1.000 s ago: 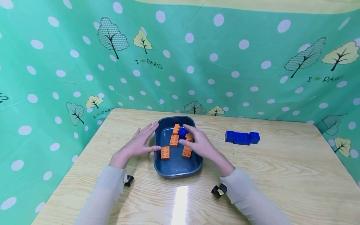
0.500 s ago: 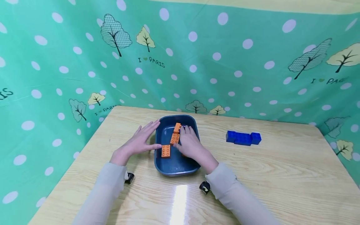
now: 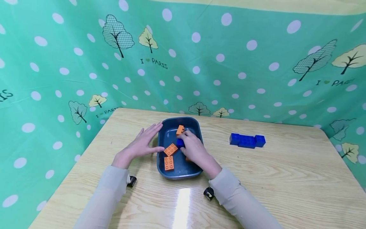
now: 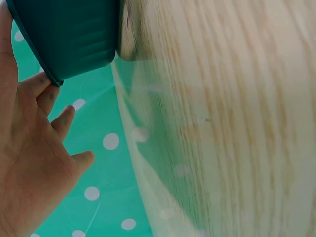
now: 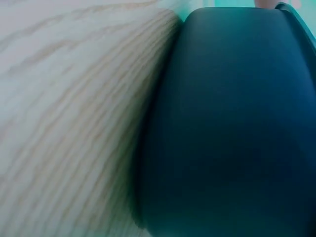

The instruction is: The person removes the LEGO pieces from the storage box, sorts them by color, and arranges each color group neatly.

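A dark blue plastic bin (image 3: 180, 173) stands on the wooden table, with loose toy building bricks inside. On its left rim rests my left hand (image 3: 141, 144), fingers stretched out; the left wrist view shows fingertips (image 4: 42, 84) touching the rim. My right hand (image 3: 194, 148) reaches into the bin and pinches a blue brick (image 3: 180, 143) between thumb and fingers, partly covering it. Two orange bricks lie near the bin's left side, one angled (image 3: 171, 149) and one lower (image 3: 169, 163). Another orange brick (image 3: 180, 129) sits behind the fingers. Under the right hand, a further orange piece is mostly hidden.
To the right on the table (image 3: 286, 171) lie blue bricks (image 3: 247, 141) in a row, touching. A green dotted curtain (image 3: 183, 57) hangs behind the table. In the right wrist view the bin's outer wall (image 5: 232, 128) fills much of the frame.
My right hand has dipped into the bin and now pinches the blue brick, which has shifted left. Two orange bricks have slid left and nearer, one turning. The left hand stays at the rim.
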